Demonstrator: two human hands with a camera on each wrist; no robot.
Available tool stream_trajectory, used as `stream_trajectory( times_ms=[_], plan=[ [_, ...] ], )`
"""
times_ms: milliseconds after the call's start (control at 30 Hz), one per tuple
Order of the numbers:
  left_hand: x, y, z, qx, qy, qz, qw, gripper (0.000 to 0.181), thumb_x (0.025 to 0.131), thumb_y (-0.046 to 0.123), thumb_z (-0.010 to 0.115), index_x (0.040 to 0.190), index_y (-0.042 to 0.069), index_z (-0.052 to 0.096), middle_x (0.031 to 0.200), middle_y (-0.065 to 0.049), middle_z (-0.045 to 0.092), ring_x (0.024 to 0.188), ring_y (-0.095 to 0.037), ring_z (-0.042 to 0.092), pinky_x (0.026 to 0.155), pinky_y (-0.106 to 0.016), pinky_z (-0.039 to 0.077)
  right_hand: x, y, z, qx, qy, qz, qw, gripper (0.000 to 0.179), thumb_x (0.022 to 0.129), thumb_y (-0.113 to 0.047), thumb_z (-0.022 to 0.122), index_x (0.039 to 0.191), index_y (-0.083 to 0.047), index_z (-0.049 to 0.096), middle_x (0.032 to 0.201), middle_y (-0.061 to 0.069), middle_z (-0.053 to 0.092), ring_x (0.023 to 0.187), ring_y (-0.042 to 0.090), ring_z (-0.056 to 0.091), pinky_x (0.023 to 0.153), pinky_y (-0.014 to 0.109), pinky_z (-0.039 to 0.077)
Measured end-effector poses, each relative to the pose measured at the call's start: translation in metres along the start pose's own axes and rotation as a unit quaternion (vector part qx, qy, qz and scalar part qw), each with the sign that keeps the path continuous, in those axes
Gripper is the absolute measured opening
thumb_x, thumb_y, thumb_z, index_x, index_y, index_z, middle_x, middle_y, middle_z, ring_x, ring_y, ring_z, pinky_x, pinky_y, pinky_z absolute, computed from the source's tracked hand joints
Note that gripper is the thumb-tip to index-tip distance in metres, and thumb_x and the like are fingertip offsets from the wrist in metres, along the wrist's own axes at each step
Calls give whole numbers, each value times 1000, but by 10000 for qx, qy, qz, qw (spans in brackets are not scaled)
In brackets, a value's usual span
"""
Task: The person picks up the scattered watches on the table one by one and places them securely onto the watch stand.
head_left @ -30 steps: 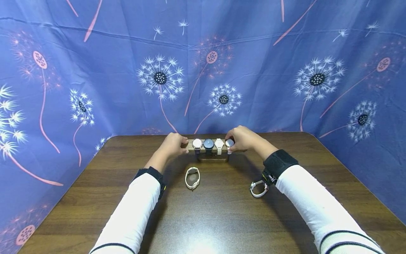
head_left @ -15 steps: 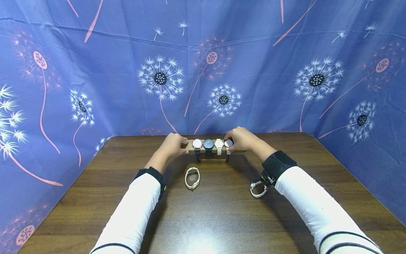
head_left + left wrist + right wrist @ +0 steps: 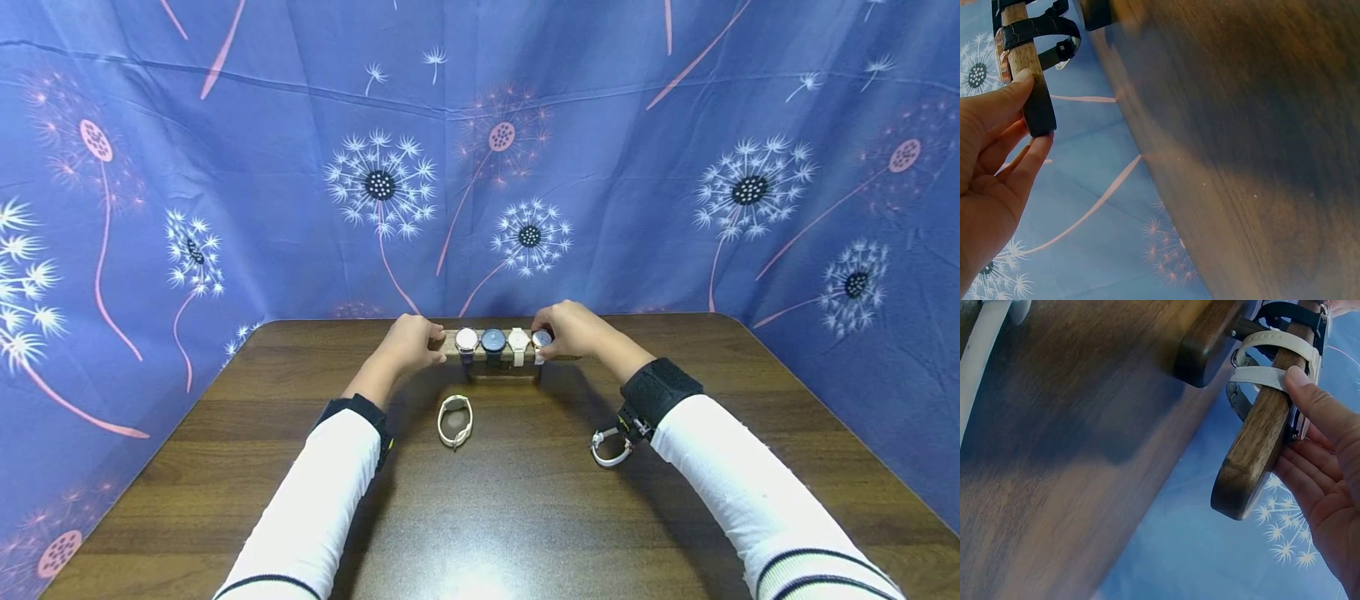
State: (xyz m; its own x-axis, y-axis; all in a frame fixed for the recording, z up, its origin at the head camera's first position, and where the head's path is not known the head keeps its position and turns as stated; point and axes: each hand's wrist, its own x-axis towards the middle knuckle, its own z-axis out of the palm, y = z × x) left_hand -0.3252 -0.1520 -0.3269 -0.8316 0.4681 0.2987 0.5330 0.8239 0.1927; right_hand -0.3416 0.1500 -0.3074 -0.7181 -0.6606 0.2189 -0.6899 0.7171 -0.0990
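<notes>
Both hands are at a wooden watch stand [image 3: 450,345] near the table's back edge. Its bar carries several watches side by side. In the head view these are a white-faced watch [image 3: 467,339] on a dark strap, a dark watch [image 3: 493,340], a cream watch [image 3: 518,339] and a small dark-faced watch [image 3: 542,337] on a white strap. My left hand [image 3: 407,344] grips the bar's left end, thumb on its near side. My right hand [image 3: 576,328] holds that small watch on the bar, thumb on its white strap [image 3: 1260,376] and fingers behind.
A cream watch [image 3: 442,418] lies buckled in a loop on the table, nearer than the stand. Beside the right wrist lies another watch, with a white strap [image 3: 602,457]. The stand's dark wooden base [image 3: 502,377] shows under the bar. Behind the table hangs a blue dandelion-print cloth [image 3: 622,208].
The right hand and the small watch under it have shifted very slightly on the bar. The left hand has kept its place on the stand.
</notes>
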Motion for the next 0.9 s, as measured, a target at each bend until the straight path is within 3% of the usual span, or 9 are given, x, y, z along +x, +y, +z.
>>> stream_trajectory(
  times_ms=[267, 433, 600, 700, 767, 833, 900],
  plan=[
    [0, 1, -2, -24, -51, -38, 10000, 37, 79, 17, 82, 111, 1, 73, 120, -11, 67, 114, -33, 61, 100, -41, 46, -2, -2, -3, 97, -41, 119, 9999, 37, 70, -20, 87, 96, -4, 68, 82, 3, 67, 69, 15, 59, 63, 34, 50],
    [-3, 1, 0, -47, -104, 34, 9999, 26, 79, 16, 81, 99, 1, 75, 120, -14, 67, 111, -32, 63, 94, -40, 50, -6, -2, -2, 110, -135, -15, 9998, 47, 68, -23, 89, 104, -3, 67, 89, 5, 69, 76, 19, 63, 69, 38, 53],
    [-6, 5, -1, -278, -220, 9, 9994, 34, 80, 15, 80, 109, 0, 72, 115, -16, 69, 102, -31, 66, 88, -40, 52, -16, -5, -10, 174, -326, -49, 9993, 63, 69, -21, 89, 120, 2, 61, 106, 14, 69, 91, 29, 66, 82, 45, 53],
    [-9, 8, -5, -402, -151, 78, 9990, 40, 80, 16, 80, 115, 0, 70, 110, -15, 70, 94, -29, 66, 84, -40, 53, -23, -9, -21, 279, -369, 4, 9989, 68, 69, -21, 88, 125, 4, 59, 98, 16, 69, 84, 30, 65, 83, 46, 52],
    [-12, 11, -9, -568, -75, 110, 9983, 38, 80, 14, 79, 115, 0, 70, 110, -15, 69, 93, -28, 65, 84, -41, 53, -29, -14, -28, 354, -359, -9, 9987, 68, 69, -22, 88, 124, 5, 59, 98, 16, 69, 85, 30, 65, 84, 46, 52],
    [-13, 13, -12, -590, 82, 238, 9979, 35, 80, 13, 78, 112, 0, 71, 114, -16, 68, 103, -31, 64, 91, -42, 51, -34, -19, -34, 442, -357, -55, 9984, 66, 70, -24, 88, 123, 4, 60, 100, 16, 69, 90, 31, 65, 87, 46, 51],
    [-14, 16, -15, -589, 179, 376, 9974, 32, 81, 14, 77, 109, -1, 72, 117, -17, 67, 110, -33, 62, 97, -43, 48, -40, -23, -37, 504, -305, -152, 9981, 64, 71, -26, 87, 122, 3, 61, 112, 17, 68, 100, 32, 65, 91, 47, 51]
  ],
)
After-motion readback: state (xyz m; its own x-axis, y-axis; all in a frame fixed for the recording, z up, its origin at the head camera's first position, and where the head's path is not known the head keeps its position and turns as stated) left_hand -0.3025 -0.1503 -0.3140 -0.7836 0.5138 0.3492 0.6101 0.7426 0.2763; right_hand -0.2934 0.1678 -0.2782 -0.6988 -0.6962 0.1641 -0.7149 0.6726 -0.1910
